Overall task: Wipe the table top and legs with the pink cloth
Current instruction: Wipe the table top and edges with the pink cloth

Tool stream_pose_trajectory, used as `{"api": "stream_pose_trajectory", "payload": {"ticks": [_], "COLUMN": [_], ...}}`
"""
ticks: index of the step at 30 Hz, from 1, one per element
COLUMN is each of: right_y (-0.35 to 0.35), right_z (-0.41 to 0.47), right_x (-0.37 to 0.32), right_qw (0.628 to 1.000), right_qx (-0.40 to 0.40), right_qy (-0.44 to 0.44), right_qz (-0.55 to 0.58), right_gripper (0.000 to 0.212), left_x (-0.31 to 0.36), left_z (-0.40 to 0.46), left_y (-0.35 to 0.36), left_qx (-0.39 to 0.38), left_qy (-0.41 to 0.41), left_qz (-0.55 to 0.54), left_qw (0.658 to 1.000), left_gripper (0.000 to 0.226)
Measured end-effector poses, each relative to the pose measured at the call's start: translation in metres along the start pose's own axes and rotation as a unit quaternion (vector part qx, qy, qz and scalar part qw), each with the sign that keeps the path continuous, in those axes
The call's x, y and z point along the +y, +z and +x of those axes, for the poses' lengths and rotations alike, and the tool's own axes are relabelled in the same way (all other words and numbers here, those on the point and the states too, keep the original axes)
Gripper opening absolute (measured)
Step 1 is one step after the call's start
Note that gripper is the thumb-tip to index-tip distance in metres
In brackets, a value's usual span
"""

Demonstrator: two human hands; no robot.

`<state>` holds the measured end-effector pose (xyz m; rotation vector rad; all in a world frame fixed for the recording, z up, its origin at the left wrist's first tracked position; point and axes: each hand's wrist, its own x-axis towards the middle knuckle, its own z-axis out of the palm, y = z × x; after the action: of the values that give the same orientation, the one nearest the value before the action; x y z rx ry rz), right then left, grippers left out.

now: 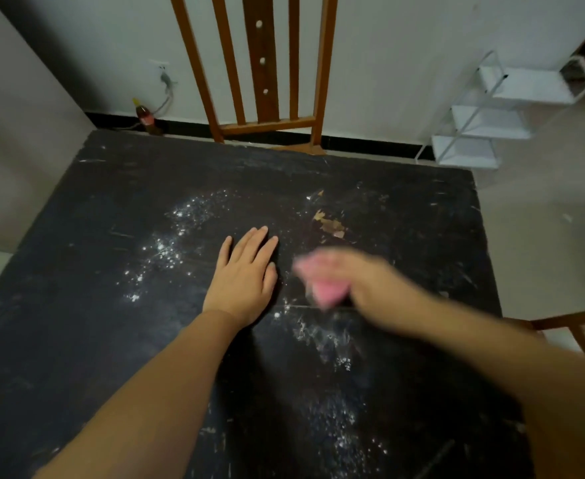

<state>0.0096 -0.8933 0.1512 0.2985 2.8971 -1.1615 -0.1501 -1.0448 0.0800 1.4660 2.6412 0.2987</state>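
Left hand (246,274) flat on table (77,340), blurred right hand (360,278) gripping pink cloth (325,292), chair (260,70) behind.

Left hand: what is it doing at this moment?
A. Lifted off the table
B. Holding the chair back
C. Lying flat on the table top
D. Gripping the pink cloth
C: the left hand lies flat, fingers straight, on the table top, while the blurred right hand holds the pink cloth.

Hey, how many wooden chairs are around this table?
2 show. One chair stands at the far edge of the table, its slatted back upright. Part of another chair shows at the right edge. Others may be hidden outside the frame.
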Motion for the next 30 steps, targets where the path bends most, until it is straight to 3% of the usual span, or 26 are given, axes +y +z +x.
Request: {"api": "stream_pose_trajectory", "payload": {"ticks": [2, 4, 7, 9, 10, 12, 13, 15, 16, 17, 18, 22, 25, 26, 28, 30], "right_y": [-0.038, -0.059, -0.042, -0.010, 0.008, 0.049, 0.066, 0.084, 0.080, 0.067, 0.050, -0.017, -0.003, 0.016, 0.058, 0.102], "right_z": [0.058, 0.106, 0.154, 0.159, 0.143, 0.073, 0.034, -0.023, -0.026, -0.011, 0.014, 0.143, 0.187, 0.187, 0.167, 0.124], "right_x": [0.026, 0.061, 0.079, 0.044, 0.033, 0.005, -0.012, -0.031, -0.034, -0.040, -0.041, 0.011, 0.037, 0.030, -0.002, -0.033], "right_qw": [0.993, 0.979, 0.958, 0.959, 0.964, 0.991, 0.998, 0.995, 0.992, 0.992, 0.996, 0.985, 0.963, 0.961, 0.978, 0.994], "right_qx": [0.096, 0.132, 0.115, 0.075, 0.057, 0.010, -0.004, -0.095, -0.114, -0.093, -0.018, 0.144, 0.151, 0.153, 0.117, 0.032], "right_qy": [0.054, 0.119, 0.222, 0.250, 0.243, 0.121, 0.062, -0.011, -0.053, -0.080, -0.092, 0.069, 0.191, 0.195, 0.120, 0.065], "right_qz": [-0.051, -0.100, -0.140, -0.109, -0.088, -0.057, -0.024, -0.008, -0.007, -0.002, -0.007, -0.063, -0.113, -0.126, -0.121, -0.086], "right_gripper": [0.046, 0.049, 0.053, 0.037, 0.033, 0.063, 0.067, 0.046, 0.046, 0.045, 0.044, 0.044, 0.053, 0.052, 0.042, 0.047], "left_x": [0.000, 0.000, -0.002, -0.002, 0.000, -0.001, -0.008, -0.037, -0.060, -0.085, -0.110, -0.162, -0.166, -0.167, -0.168, -0.169], "left_z": [0.000, -0.001, -0.001, -0.001, -0.002, -0.005, -0.008, -0.017, -0.023, -0.029, -0.035, -0.049, -0.052, -0.053, -0.055, -0.054], "left_y": [0.000, 0.003, 0.004, 0.002, 0.000, -0.007, -0.013, -0.026, -0.032, -0.039, -0.044, -0.050, -0.042, -0.041, -0.040, -0.041], "left_qx": [0.001, 0.003, 0.013, 0.020, 0.028, 0.057, 0.079, 0.110, 0.115, 0.115, 0.112, 0.055, 0.053, 0.056, 0.058, 0.063], "left_qy": [0.004, 0.005, -0.005, -0.005, -0.003, -0.018, -0.039, -0.087, -0.107, -0.125, -0.138, -0.183, -0.184, -0.181, -0.175, -0.175], "left_qz": [-0.001, 0.004, -0.017, -0.039, -0.053, -0.103, -0.129, -0.133, -0.108, -0.076, -0.045, -0.004, -0.005, -0.006, -0.011, -0.018], "left_qw": [1.000, 1.000, 1.000, 0.999, 0.998, 0.993, 0.988, 0.981, 0.982, 0.983, 0.983, 0.982, 0.982, 0.982, 0.983, 0.982], "left_gripper": [0.069, 0.069, 0.068, 0.068, 0.068, 0.067, 0.066, 0.064, 0.063, 0.061, 0.059, 0.046, 0.048, 0.048, 0.048, 0.052]}}
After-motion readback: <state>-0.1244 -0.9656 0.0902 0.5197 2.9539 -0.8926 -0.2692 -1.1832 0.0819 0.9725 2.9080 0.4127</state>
